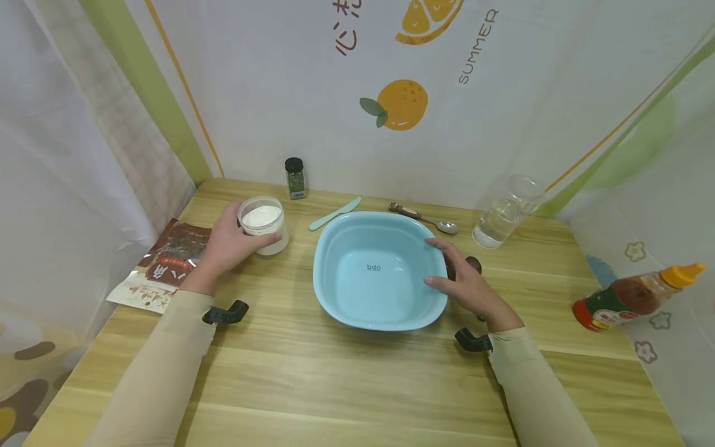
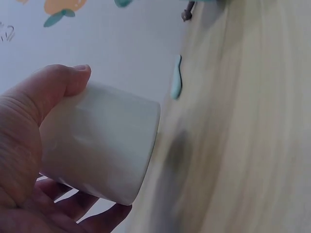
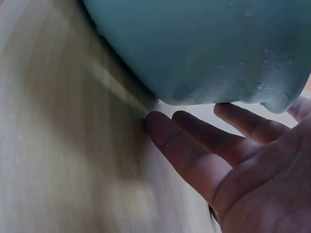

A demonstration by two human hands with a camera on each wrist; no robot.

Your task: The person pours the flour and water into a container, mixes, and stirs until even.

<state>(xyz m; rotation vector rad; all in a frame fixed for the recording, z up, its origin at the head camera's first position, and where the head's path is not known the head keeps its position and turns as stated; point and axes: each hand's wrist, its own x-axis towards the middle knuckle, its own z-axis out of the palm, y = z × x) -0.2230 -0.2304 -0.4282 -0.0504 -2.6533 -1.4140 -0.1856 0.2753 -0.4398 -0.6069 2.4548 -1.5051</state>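
My left hand (image 1: 231, 239) grips a translucent round jar (image 2: 104, 141) of white powder (image 1: 262, 216), thumb on one side and fingers on the other. The left wrist view shows the jar tilted, its base off the wooden table. Over on the right, my right hand (image 1: 469, 282) rests at the side of a light blue basin (image 1: 380, 298). Its thumb and a finger lie over the rim. In the right wrist view, other fingers (image 3: 184, 150) stretch fairly straight along the basin's outer wall, with one tip touching it. Only the "bdo" lettering shows inside the basin.
Behind the basin lie a pale green spreader (image 1: 335, 213) and a spoon (image 1: 444, 226); a dark-lidded spice jar (image 1: 295, 180) stands further left. A glass of water (image 1: 499, 217), sauce bottle (image 1: 631, 301) and partly hidden brown round-ended object (image 1: 473, 264) are right. A spice packet (image 1: 173, 264) lies left.
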